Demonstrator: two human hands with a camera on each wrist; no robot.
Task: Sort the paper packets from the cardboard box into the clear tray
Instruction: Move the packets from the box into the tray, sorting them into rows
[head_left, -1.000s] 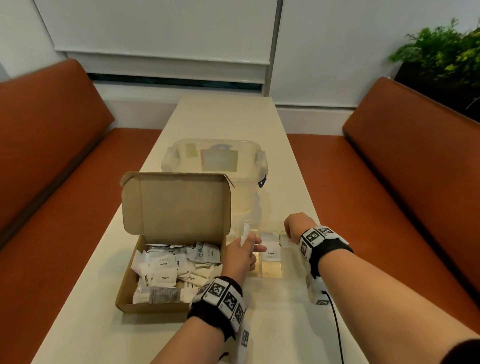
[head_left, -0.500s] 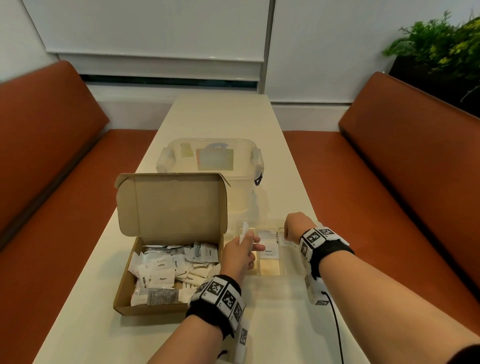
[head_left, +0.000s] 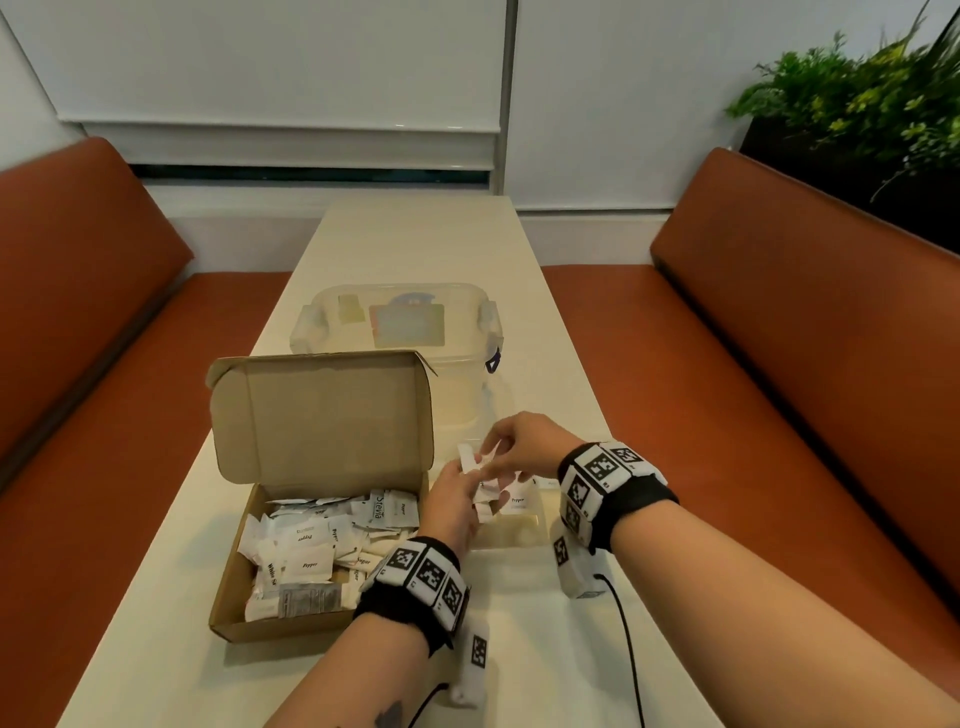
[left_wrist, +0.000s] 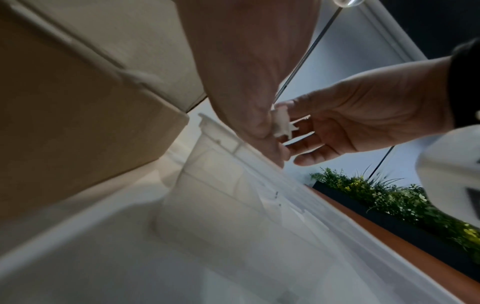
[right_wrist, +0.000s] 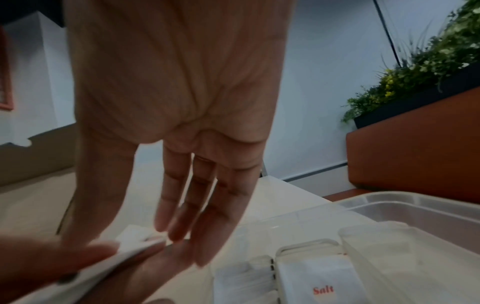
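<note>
1. Paper packet (head_left: 477, 460) was held above the clear tray (head_left: 524, 535), long axis roughly upright and tilted.
2. Left hand (head_left: 451, 501) pinched its lower part; right hand (head_left: 522, 448) pinched its top.
3. Cardboard box (head_left: 270, 618), lid raised, stood just left of the tray on the tabletop (head_left: 540, 665).
4. Lidded plastic tub (head_left: 397, 322) stood behind both.

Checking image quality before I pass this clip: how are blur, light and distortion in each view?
Head view: sharp, evenly lit, wide-angle bending at the edges; print on packets in the cardboard box is legible. Left wrist view: dim, cardboard and clear tray smeared. Right wrist view: right hand underexposed, fingertips motion-blurred, "Salt" readable.
</note>
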